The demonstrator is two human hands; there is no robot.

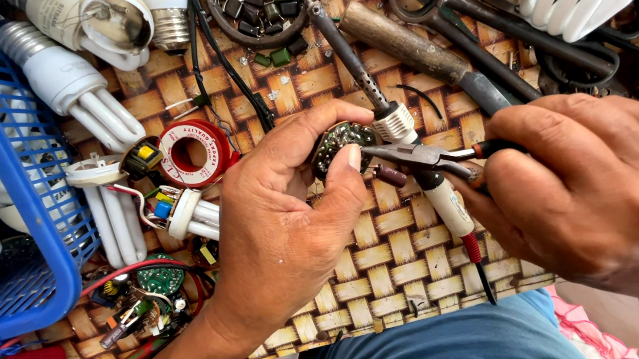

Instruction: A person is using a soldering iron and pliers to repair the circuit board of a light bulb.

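**Pliers meet a small round board above the woven worktop**

The left hand [283,220] has its fingers clenched around a small round circuit board [338,143], held just above the woven worktop [384,255]. The right hand [597,185], right of the board, grips needle-nose pliers [419,157], their tips touching the board's lower edge. A soldering iron [376,101] lies just right of the board; a red tape roll [194,153] lies to its left, beside a blue basket [21,151].

arms: bare, no sleeves | legs: blue trousers [452,352]
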